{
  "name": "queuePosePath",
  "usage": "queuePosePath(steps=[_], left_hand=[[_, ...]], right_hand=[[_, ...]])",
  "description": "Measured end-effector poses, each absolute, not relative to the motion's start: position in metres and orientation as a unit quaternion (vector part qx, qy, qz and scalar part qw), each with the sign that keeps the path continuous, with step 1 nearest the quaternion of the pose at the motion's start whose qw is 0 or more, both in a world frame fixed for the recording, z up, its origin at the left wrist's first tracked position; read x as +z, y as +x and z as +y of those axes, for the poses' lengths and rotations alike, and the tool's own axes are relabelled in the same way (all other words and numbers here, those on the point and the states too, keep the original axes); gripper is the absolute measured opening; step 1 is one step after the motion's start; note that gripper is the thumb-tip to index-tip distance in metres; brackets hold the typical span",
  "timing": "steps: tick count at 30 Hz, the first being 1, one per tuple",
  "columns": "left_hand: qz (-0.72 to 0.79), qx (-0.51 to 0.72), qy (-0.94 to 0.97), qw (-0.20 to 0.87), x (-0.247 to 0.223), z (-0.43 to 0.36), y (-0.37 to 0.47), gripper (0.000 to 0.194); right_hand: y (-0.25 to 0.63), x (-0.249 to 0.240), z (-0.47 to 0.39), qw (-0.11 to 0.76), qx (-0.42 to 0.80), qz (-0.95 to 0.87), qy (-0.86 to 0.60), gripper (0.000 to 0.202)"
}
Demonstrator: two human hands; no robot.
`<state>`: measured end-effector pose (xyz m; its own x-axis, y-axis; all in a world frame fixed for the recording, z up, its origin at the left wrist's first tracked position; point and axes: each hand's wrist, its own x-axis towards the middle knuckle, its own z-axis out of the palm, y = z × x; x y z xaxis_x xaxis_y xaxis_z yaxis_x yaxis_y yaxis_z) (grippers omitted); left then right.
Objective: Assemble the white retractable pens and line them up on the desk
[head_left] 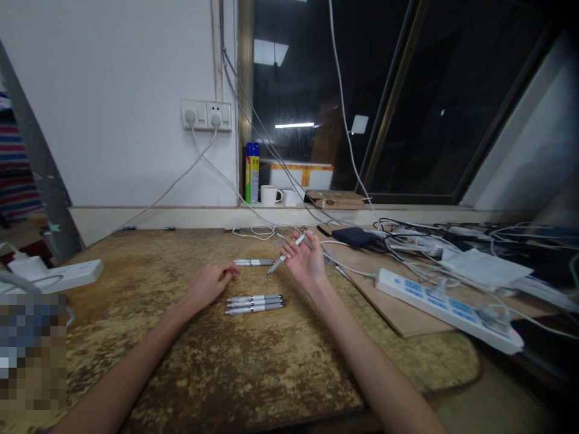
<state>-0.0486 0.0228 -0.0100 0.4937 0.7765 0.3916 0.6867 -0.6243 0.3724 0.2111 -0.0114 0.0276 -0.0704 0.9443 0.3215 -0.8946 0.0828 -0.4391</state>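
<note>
My right hand (302, 256), palm turned up, holds a white and grey pen (286, 255) between its fingers, with the tip pointing down to the left above the worn wooden table (217, 380). My left hand (215, 280) rests at the left end of a white and grey pen (256, 263) lying on the table; its fingers are curled together, and whether they grip that pen is too small to tell. Nearer to me, several similar pens (254, 304) lie side by side in a row, touched by neither hand.
At the right are a brown board (407, 319), a white power strip (447, 310) and tangled cables. Another power strip (84, 274) is at the left edge. A spray can (252, 175) and a white mug (270, 194) stand on the windowsill.
</note>
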Motion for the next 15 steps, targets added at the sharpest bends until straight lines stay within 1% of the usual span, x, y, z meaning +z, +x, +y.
queuePosePath(steps=[3,15], left_hand=[[0.426,0.263,0.861,0.089,-0.0118,0.0245,-0.0498,0.03],[0.422,0.26,0.864,0.093,-0.0079,0.0208,-0.0475,0.03]], right_hand=[[0.2108,0.0277,-0.0118,0.679,0.674,-0.287,-0.044,0.018],[0.2088,0.0288,-0.0134,0.682,0.669,-0.292,-0.048,0.023]])
